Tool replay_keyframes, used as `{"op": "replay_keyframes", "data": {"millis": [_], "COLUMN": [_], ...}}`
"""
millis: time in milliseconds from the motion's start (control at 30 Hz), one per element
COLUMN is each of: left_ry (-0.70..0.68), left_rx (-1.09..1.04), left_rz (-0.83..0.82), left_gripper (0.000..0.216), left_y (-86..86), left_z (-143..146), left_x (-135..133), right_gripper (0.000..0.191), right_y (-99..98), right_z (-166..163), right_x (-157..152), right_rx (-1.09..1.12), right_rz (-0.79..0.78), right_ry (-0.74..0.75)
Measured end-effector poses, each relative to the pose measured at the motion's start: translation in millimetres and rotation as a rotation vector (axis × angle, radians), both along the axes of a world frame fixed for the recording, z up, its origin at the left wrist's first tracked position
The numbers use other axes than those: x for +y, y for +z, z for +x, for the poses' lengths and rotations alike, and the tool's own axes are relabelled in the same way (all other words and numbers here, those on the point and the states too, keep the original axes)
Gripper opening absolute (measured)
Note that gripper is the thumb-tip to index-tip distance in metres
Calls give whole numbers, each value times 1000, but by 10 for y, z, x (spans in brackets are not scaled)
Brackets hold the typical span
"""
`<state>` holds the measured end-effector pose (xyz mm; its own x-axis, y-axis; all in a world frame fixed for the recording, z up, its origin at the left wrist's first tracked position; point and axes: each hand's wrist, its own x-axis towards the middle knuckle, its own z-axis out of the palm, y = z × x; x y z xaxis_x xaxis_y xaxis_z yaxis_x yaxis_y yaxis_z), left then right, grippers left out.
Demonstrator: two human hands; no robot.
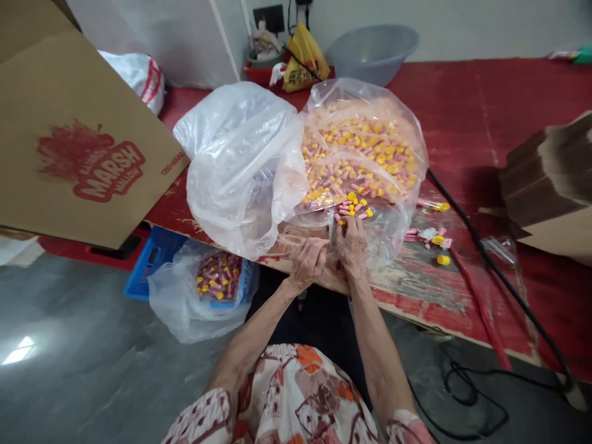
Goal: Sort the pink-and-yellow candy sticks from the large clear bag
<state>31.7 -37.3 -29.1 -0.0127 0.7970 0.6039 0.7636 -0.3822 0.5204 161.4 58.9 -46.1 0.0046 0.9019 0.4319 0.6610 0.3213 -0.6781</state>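
A clear plastic bag (402, 228) lies with its mouth toward me, full of small pink tubes with yellow caps (351, 154). At its mouth a few loose capped tubes (354, 205) lie just beyond my right hand (351, 243), whose fingers curl down at the nearest ones. My left hand (308, 262) is closed at the table's front edge, beside my right hand. Whatever either hand grips is hidden under the fingers. A second, whitish plastic bag (235, 160) stands to the left, its contents barely showing through.
Below the table edge, a bag-lined blue crate (160, 256) holds more capped tubes. A large cardboard box (83, 142) stands left, another carton (550, 179) right. A black cable (490, 259) crosses the red table (462, 123). A basin (374, 49) sits at the back.
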Motion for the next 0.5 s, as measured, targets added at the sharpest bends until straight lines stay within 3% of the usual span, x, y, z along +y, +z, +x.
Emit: {"op": "replay_keyframes", "data": {"millis": [167, 400, 500], "left_ry": [-59, -38, -61], "left_rx": [164, 144, 179], "left_rz": [-129, -88, -136], "left_gripper": [37, 38, 42], "left_y": [3, -33, -35], "left_z": [60, 15, 21], "left_x": [132, 66, 86], "right_gripper": [35, 44, 51], "right_y": [-32, -20, 17], "right_z": [14, 72, 63], "right_x": [35, 1, -29], "right_rx": [38, 131, 104], "right_rz": [-17, 46, 44], "right_ry": [1, -60, 7]}}
